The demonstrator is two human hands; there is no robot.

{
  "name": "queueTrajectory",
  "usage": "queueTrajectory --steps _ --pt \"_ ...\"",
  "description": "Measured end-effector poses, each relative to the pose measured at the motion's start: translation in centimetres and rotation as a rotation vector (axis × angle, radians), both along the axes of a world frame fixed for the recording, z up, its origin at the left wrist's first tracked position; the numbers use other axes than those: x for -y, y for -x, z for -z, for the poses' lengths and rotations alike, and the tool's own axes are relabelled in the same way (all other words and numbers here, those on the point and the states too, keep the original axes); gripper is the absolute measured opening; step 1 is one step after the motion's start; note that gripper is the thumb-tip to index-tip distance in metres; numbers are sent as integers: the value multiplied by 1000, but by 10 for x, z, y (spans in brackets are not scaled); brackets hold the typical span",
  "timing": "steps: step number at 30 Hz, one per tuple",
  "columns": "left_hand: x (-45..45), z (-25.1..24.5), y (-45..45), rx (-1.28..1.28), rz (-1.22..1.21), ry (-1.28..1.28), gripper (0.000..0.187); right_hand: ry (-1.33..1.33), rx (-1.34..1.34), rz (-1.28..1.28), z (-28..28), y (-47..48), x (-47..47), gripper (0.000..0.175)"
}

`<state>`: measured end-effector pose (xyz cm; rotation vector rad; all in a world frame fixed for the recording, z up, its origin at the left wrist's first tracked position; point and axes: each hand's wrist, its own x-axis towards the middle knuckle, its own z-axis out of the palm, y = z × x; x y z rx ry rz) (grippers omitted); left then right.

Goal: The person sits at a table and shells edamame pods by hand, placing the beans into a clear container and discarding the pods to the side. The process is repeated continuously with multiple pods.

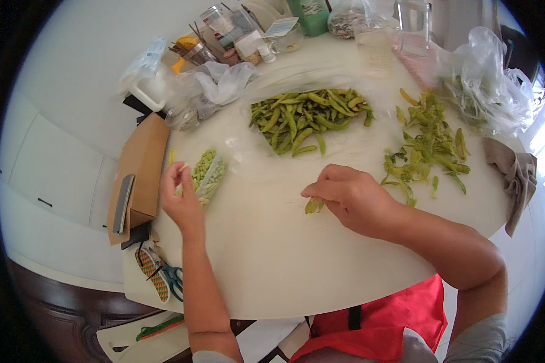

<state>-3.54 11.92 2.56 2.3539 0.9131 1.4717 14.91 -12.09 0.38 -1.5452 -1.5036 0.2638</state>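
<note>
My left hand (181, 190) is raised at the left edge of a clear container of shelled green soybeans (209, 174), with a small pale green bit between thumb and forefinger. My right hand (352, 195) is over the middle of the white table (272, 254), its fingers closed on an edamame pod shell (314, 206). Behind the hands, a heap of whole edamame pods (306, 118) lies on a clear plastic bag. To the right of my right hand, emptied pod shells (429, 145) are spread in a loose pile.
A cardboard box (141, 177) stands at the left edge, with scissors (172, 279) nearer me. Plastic bags (222, 81), jars and a green container (309, 18) line the back. A glass jar (413, 25) stands back right; a brown cloth (513, 177) hangs over the right edge.
</note>
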Motion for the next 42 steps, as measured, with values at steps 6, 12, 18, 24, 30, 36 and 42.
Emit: queueTrajectory --steps 6,12,18,24,30,36,42 --pt "-39 16 28 -433 -166 -87 29 -34 244 174 2 -10 -9 27" --pt "36 1 -17 -327 37 -171 29 -78 636 408 35 -29 -20 28" --pt "93 3 -28 -338 443 85 30 136 378 342 7 -30 -17 20" --pt "112 9 -35 47 776 1018 32 69 -1060 -147 -11 1 -12 14" --pt "119 12 -34 119 781 971 20 135 -601 -62 -3 11 -9 15" --pt "118 12 -30 -262 636 558 15 46 -666 -99 -8 13 -5 12" --pt "123 11 -34 -174 654 733 19 38 -801 -168 -4 8 -7 10"
